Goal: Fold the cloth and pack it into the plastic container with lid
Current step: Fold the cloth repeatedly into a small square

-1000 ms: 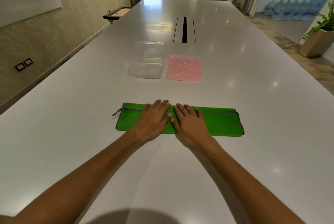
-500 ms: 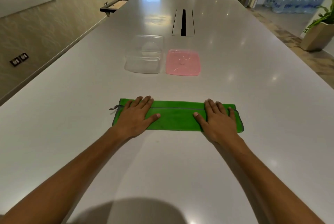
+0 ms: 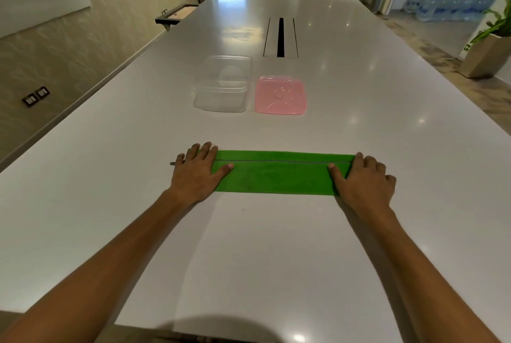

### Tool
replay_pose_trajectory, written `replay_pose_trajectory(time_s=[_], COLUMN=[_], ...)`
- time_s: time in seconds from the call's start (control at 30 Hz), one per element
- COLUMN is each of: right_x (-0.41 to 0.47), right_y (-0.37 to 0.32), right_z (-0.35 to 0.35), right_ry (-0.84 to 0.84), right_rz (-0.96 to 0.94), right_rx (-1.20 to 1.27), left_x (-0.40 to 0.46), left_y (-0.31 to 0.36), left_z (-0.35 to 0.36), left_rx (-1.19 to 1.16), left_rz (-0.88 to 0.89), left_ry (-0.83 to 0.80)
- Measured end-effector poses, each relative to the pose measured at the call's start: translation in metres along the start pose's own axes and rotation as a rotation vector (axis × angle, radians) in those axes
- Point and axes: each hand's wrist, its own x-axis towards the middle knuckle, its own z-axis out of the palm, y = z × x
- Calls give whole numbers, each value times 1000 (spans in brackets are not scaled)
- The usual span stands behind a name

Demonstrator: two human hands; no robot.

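A green cloth (image 3: 276, 174) lies folded into a long narrow strip on the white table (image 3: 387, 126), its grey hem running along its length. My left hand (image 3: 197, 172) rests flat on the strip's left end, fingers spread. My right hand (image 3: 365, 176) covers the right end, fingers curled over the edge. Beyond the cloth stands a clear plastic container (image 3: 222, 85), open on top. Its pink lid (image 3: 280, 95) lies flat on the table just to the right of it.
A cable slot (image 3: 280, 37) runs down the table's middle behind the container. A small tray (image 3: 177, 14) hangs off the far left edge. A potted plant (image 3: 489, 49) stands on the floor to the right.
Both hands have slid apart from the middle of the cloth to its two ends, pressing the strip flat. The container and lid have not moved.
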Motion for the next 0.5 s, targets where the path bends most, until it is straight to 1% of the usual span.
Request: replay_pose_trajectory(time_s=[0.1, 0.27, 0.4, 0.5], right_x=[4, 12, 15, 14], right_y=[1, 1, -3, -3], right_z=[-11, -22, -29, -32], right_ry=[21, -79, -157, -156], right_rz=[63, 108, 165, 185], right_rx=[13, 114, 260, 336], left_x=[2, 6, 7, 5], left_y=[1, 5, 4, 3], left_z=[-1, -6, -5, -2], left_rx=[-24, -32, -18, -3], left_rz=[-9, -14, -35, -53], left_ry=[-9, -17, 28, 55])
